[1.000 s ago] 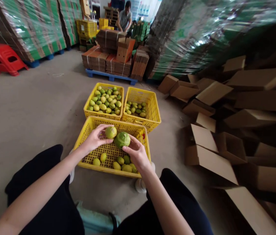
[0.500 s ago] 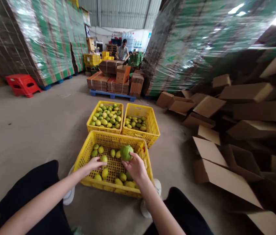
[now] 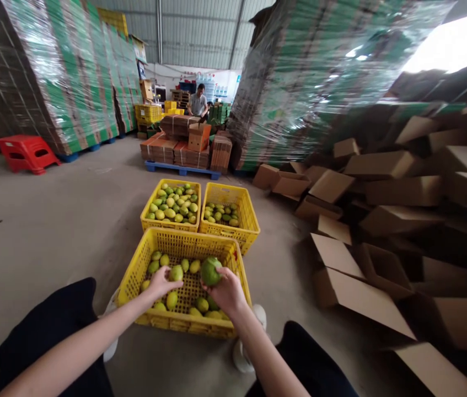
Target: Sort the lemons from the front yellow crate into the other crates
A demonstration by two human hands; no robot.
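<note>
Over the front yellow crate (image 3: 192, 326), my left hand (image 3: 161, 284) has its thumb and fingers closed around a yellow-green lemon (image 3: 176, 273). My right hand (image 3: 228, 291) grips a larger, round, dark green fruit (image 3: 210, 271) with a bumpy look, its kind unclear, near the crate's right side. Below the hands, several loose lemons lie scattered on the crate's perforated floor, among them a lemon (image 3: 171, 300) close under my left hand and a lemon (image 3: 194, 266) between the two hands. My right fingers partly hide the green fruit.
Behind stand a yellow crate (image 3: 144, 223) heaped with lemons and a yellow crate (image 3: 253, 223) holding fewer. Empty cardboard boxes (image 3: 338, 256) pile up at right. Flattened cartons lie on a blue pallet (image 3: 181, 170), a person (image 3: 198, 103) beyond. A red stool (image 3: 28, 153) stands left.
My left hand has closed on the lemon and raised it slightly. The green fruit has turned in my right hand, showing a darker, smoother side. The view has shifted a little.
</note>
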